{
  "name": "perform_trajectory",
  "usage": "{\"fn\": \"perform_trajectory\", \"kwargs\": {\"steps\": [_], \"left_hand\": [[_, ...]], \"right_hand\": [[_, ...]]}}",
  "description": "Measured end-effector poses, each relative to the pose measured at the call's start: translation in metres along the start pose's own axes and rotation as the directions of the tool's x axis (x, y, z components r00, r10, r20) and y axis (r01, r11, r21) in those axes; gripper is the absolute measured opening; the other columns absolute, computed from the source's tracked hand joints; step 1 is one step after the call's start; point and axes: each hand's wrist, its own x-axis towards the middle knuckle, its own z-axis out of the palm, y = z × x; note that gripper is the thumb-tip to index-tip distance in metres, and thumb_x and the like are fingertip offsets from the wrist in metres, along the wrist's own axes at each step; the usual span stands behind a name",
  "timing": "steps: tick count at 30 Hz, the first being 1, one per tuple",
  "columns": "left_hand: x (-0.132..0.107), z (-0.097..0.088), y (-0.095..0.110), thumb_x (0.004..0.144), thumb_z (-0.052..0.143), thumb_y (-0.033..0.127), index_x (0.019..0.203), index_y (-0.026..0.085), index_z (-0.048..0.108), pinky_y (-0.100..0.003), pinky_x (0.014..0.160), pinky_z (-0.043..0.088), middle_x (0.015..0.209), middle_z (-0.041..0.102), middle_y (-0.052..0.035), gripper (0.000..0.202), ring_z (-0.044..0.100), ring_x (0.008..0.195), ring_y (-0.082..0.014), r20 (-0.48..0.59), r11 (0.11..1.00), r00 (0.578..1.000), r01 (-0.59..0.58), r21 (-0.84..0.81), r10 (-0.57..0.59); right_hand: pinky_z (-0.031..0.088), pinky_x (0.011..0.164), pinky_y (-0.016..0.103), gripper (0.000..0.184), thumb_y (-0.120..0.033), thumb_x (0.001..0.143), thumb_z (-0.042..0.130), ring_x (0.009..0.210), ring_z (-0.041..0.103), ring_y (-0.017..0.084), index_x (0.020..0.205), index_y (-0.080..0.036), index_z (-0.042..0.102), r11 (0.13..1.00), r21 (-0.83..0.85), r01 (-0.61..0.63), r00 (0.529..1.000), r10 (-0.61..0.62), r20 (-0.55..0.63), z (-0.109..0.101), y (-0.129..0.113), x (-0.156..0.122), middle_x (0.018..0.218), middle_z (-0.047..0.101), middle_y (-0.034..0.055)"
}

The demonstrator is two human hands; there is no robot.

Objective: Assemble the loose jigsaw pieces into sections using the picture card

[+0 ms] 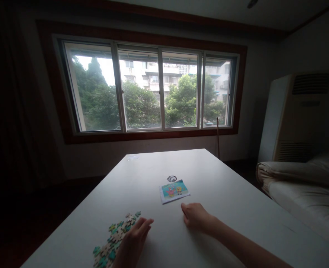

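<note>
A heap of jigsaw puzzle pieces point(108, 243), green, teal and bare cardboard-coloured, lies loose on the white table. My left hand point(135, 238) is beside and partly over this heap, covering its right side. Its fingers are drawn together in a pinch, and I cannot see what is between them. To the right, my right hand point(196, 216) is closed low over the table, fingers curled under; anything inside is hidden. Just beyond it lies a small picture sheet point(175, 191) with a pink and a yellow cartoon figure on turquoise.
The white table point(153, 167) narrows away from me, with a round dark-rimmed spot point(172, 178) behind the picture. A cream sofa point(301, 190) stands right, near an upright air conditioner point(290, 115). A stick point(217, 137) leans below the window.
</note>
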Motion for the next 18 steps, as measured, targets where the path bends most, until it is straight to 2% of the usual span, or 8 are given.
{"fn": "perform_trajectory", "kwargs": {"steps": [4,7,10,12,13,15,18], "left_hand": [[-0.001,0.002,-0.004,0.093,0.039,0.034,0.093,0.021,0.066,-0.018,0.06,0.055,0.078,0.069,-0.004,0.03,0.069,0.066,-0.0137,-0.011,0.998,1.0,0.018,-0.053,-0.018],[0.002,0.0,-0.004,0.092,0.041,0.035,0.094,0.022,0.067,-0.02,0.061,0.056,0.079,0.07,-0.0047,0.029,0.069,0.067,-0.0148,-0.006,0.994,0.998,0.054,-0.097,-0.055],[0.007,-0.004,0.004,0.089,0.047,0.036,0.097,0.023,0.067,-0.019,0.06,0.056,0.077,0.07,-0.0031,0.026,0.068,0.063,-0.0135,0.01,0.985,0.997,0.074,-0.156,-0.073],[0.01,-0.005,0.013,0.087,0.051,0.036,0.099,0.023,0.066,-0.017,0.057,0.055,0.073,0.069,-0.0009,0.023,0.067,0.059,-0.0117,0.013,0.976,0.998,0.063,-0.209,-0.062],[0.01,-0.006,0.019,0.086,0.054,0.035,0.101,0.024,0.065,-0.016,0.057,0.055,0.072,0.069,0.0,0.022,0.066,0.058,-0.0111,0.017,0.97,0.999,0.054,-0.236,-0.052],[0.009,-0.006,0.03,0.083,0.059,0.034,0.104,0.025,0.063,-0.016,0.058,0.055,0.075,0.07,0.0006,0.023,0.066,0.06,-0.0111,0.046,0.96,0.998,0.047,-0.277,-0.035],[0.005,-0.005,0.043,0.082,0.061,0.032,0.102,0.025,0.063,-0.017,0.061,0.056,0.08,0.071,-0.0005,0.021,0.067,0.065,-0.0126,0.074,0.954,0.997,0.038,-0.298,-0.016]], "right_hand": [[0.041,0.06,0.029,0.024,-0.011,0.07,0.052,0.072,0.065,0.027,0.093,-0.013,0.059,0.998,-0.039,-0.049,0.998,0.051,0.028,-0.007,0.011,0.0,0.084,0.069,0.0157],[0.04,0.061,0.028,0.023,-0.01,0.068,0.054,0.072,0.064,0.026,0.09,-0.013,0.06,0.998,-0.034,-0.059,0.998,0.059,0.006,-0.011,0.012,0.0,0.084,0.069,0.0144],[0.04,0.063,0.026,0.015,-0.014,0.077,0.05,0.076,0.063,0.022,0.088,-0.015,0.06,0.997,-0.002,-0.072,0.994,0.072,-0.086,-0.015,-0.001,-0.001,0.087,0.068,0.012],[0.039,0.065,0.025,0.019,-0.021,0.087,0.041,0.077,0.062,0.019,0.093,-0.017,0.059,0.996,0.053,-0.074,0.983,0.081,-0.165,-0.014,-0.016,-0.004,0.087,0.068,0.0089],[0.039,0.063,0.024,0.019,-0.026,0.087,0.045,0.072,0.061,0.018,0.089,-0.017,0.061,0.984,0.172,-0.055,0.974,0.09,-0.206,-0.012,-0.024,-0.005,0.08,0.067,0.0068],[0.037,0.057,0.022,0.02,-0.034,0.084,0.052,0.062,0.058,0.015,0.084,-0.018,0.064,0.904,0.427,0.017,0.98,0.071,-0.188,-0.003,-0.039,-0.009,0.069,0.066,0.0026],[0.035,0.05,0.019,0.029,-0.039,0.084,0.052,0.055,0.052,0.011,0.075,-0.015,0.065,0.648,0.759,0.059,0.997,-0.008,-0.07,0.016,-0.056,-0.012,0.062,0.061,-0.0001]]}}
